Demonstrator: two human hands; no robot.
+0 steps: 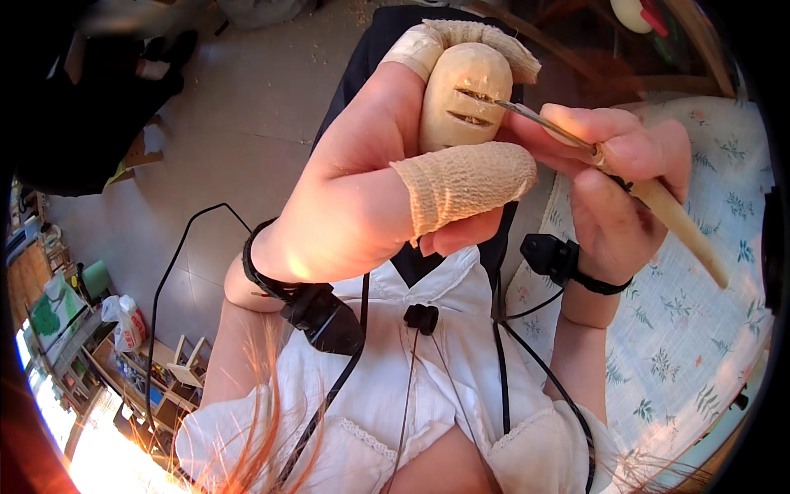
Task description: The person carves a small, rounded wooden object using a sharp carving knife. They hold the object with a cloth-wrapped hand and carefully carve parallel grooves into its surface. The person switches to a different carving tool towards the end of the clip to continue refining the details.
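My left hand (354, 185) is wrapped round a pale, rounded wood carving (448, 78), holding it up in front of me. Two dark slits run across the carving's face, and its lower end is hidden behind my thumb. Tan cloth bandage covers the thumb (469, 181) and a finger (494, 41) of that hand. Between the fingers of my right hand (621, 165) is a slim carving knife (683, 226) with a light wooden handle. Its narrow blade reaches left, the tip touching or very near the upper slit.
A table with a leaf-patterned white cloth (658, 329) stands at my right. Black straps with small black devices (325, 317) sit on both wrists, with cables hanging from them. Low on the left are wooden shelves and a white plastic bag (125, 321). Tiled floor (239, 123) lies below.
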